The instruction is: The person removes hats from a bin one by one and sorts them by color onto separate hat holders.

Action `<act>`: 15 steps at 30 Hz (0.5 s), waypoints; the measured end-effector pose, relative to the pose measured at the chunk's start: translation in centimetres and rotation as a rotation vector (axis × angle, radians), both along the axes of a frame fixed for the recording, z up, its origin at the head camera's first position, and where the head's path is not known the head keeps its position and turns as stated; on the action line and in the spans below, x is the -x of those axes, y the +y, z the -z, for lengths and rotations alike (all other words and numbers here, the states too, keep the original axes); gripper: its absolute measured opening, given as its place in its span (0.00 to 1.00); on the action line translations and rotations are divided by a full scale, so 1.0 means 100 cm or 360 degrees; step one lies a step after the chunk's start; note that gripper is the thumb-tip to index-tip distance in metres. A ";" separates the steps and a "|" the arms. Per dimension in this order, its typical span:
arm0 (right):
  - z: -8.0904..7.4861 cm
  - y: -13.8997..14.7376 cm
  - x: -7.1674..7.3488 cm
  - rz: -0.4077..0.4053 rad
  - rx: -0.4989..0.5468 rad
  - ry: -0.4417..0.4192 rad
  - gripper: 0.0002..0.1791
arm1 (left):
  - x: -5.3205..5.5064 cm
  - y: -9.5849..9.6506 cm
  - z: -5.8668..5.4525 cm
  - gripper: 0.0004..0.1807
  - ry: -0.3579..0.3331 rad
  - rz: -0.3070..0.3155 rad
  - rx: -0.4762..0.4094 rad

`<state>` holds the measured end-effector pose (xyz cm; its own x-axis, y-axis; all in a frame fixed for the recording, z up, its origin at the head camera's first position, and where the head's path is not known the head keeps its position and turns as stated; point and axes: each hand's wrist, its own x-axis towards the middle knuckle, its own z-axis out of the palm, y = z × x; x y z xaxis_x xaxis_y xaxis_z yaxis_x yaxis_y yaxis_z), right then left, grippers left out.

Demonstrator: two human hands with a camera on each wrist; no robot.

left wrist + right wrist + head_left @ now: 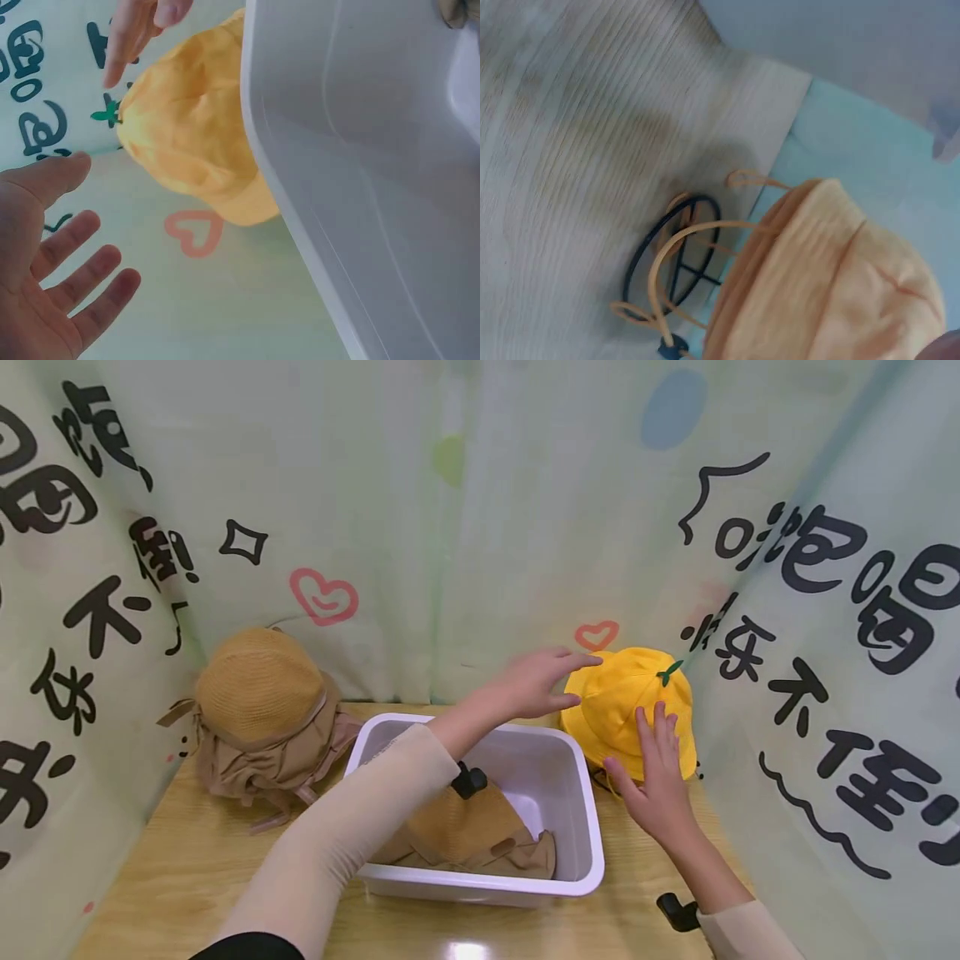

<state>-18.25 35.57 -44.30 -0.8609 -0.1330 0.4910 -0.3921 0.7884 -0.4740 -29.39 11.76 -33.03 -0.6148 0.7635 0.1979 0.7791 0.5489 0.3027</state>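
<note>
A yellow bucket hat [618, 697] with a green sprout on its crown stands at the back right. In the right wrist view, a black wire ring stand [630, 277] and yellow cords show beneath the hat's brim. My left hand [543, 681] reaches across the bin to the hat's left side, fingers extended; the left wrist view shows them spread, apart from the hat. In front of the hat's right side is my right hand [660, 785], its fingers straight and spread; whether it touches the fabric I cannot tell. Neither hand grips anything.
A white plastic bin [588, 827] on the wooden table [420, 931] holds a tan and brown hat [472, 827], partly hidden by my left arm. At the back left stands another tan and brown hat [262, 689] with ribbons. Printed curtains [405, 527] enclose the table's back and sides.
</note>
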 end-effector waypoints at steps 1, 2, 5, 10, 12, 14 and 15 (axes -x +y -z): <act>-0.002 -0.003 -0.003 -0.0031 0.0000 -0.0037 0.46 | -0.002 -0.007 -0.002 0.33 0.0005 -0.0006 -0.0035; -0.004 -0.007 -0.006 -0.0061 -0.0005 -0.0074 0.46 | -0.004 -0.013 -0.003 0.32 0.0010 -0.0010 -0.0065; -0.009 -0.019 -0.015 -0.0149 -0.0039 -0.0216 0.46 | -0.009 -0.034 -0.005 0.29 0.0035 -0.0020 -0.0125; -0.011 -0.038 -0.035 -0.0251 -0.0133 -0.0450 0.49 | -0.020 -0.068 -0.003 0.24 0.0039 -0.0050 -0.0181; -0.011 -0.044 -0.042 -0.0264 -0.0181 -0.0486 0.51 | -0.026 -0.079 -0.001 0.23 0.0025 -0.0070 -0.0199; -0.012 -0.049 -0.048 -0.0268 -0.0237 -0.0486 0.53 | -0.032 -0.090 0.000 0.22 0.0006 -0.0089 -0.0212; -0.012 -0.051 -0.049 -0.0269 -0.0269 -0.0479 0.54 | -0.035 -0.094 0.001 0.22 0.0002 -0.0094 -0.0218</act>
<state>-13.32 30.48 -43.10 -0.9223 -0.3426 0.1788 -0.3863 0.8016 -0.4563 -25.87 2.32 -33.13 -0.6573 0.6920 0.2985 0.7474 0.5474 0.3766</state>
